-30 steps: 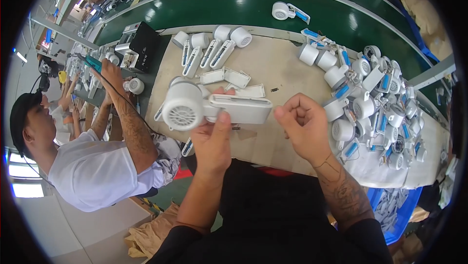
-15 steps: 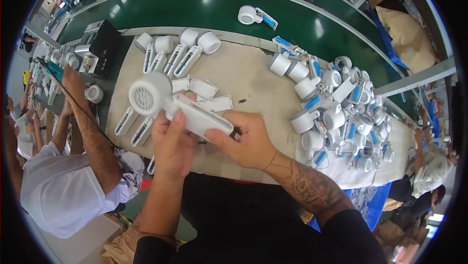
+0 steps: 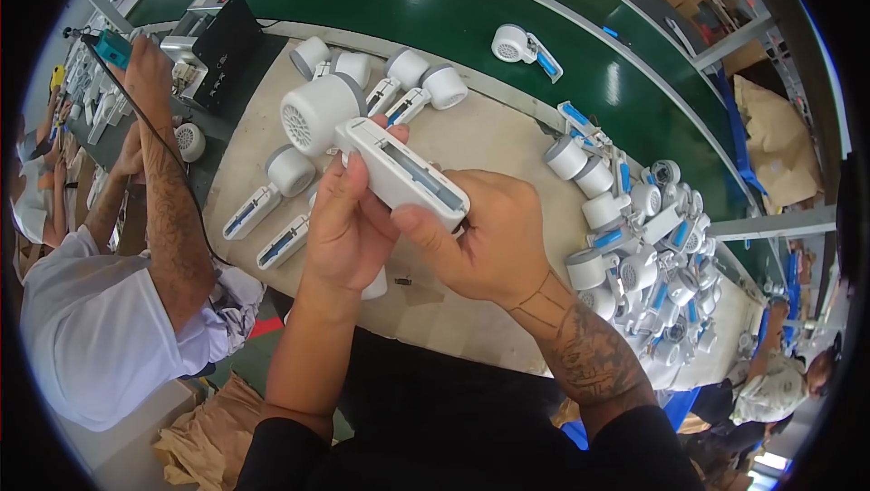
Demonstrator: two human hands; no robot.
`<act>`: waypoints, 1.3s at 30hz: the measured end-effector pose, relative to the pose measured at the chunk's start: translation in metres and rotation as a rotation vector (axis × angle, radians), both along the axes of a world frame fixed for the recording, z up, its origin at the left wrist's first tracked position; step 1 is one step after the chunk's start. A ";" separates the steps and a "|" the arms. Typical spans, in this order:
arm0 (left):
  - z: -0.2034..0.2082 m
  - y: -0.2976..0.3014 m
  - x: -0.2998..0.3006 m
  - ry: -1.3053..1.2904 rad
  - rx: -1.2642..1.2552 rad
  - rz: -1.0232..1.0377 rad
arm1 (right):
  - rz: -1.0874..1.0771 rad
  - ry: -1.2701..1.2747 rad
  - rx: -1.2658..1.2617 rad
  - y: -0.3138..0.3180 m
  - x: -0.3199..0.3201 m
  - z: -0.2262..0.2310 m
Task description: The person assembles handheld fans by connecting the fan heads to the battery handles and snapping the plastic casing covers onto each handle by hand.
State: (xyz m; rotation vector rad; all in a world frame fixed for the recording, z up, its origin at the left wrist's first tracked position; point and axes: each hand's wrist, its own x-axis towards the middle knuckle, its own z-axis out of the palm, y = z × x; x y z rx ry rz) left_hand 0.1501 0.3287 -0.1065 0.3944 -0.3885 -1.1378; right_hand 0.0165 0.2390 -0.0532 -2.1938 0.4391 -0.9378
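Both my hands hold one white handheld device with a drum-shaped, grilled head [image 3: 311, 116] and a long handle. My left hand [image 3: 349, 228] is closed round the handle near the head, its thumb on the near side. At the handle's far end my right hand [image 3: 485, 242] grips it, thumb on the casing. A long dark slot runs along the handle's upward side. Beyond the head stand several similar white devices [image 3: 406, 68]. Two more, one a slotted device [image 3: 252, 212], lie left of my left hand. A small dark part [image 3: 403, 281] rests on the table below my hands.
Many opened white devices with blue cells form a pile [image 3: 648, 251] on the table's right. A green conveyor belt [image 3: 362, 1] runs behind, carrying one device [image 3: 521, 48]. At left, a co-worker's arm [image 3: 168, 201] holds a teal tool near a black box [image 3: 217, 47].
The held device has been rolled, so its slotted side now faces up and its head points more to the left. My hands have shifted slightly right, and the whole view has turned.
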 end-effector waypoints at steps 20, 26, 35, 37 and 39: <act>0.018 0.016 0.210 -2.016 1.244 0.556 | -0.250 0.689 -0.654 -0.247 0.071 -0.063; -0.013 0.019 0.198 -1.932 1.409 0.360 | -0.408 0.922 -0.451 -0.268 0.060 -0.061; 0.030 0.033 0.123 -1.344 0.733 0.642 | -0.194 0.465 -0.010 -0.167 -0.041 0.047; 0.043 0.019 0.084 -1.205 0.523 0.511 | -0.034 0.318 0.294 -0.127 -0.064 0.066; 0.048 0.004 0.043 -1.012 0.253 0.287 | 0.163 0.189 0.627 -0.085 -0.081 0.085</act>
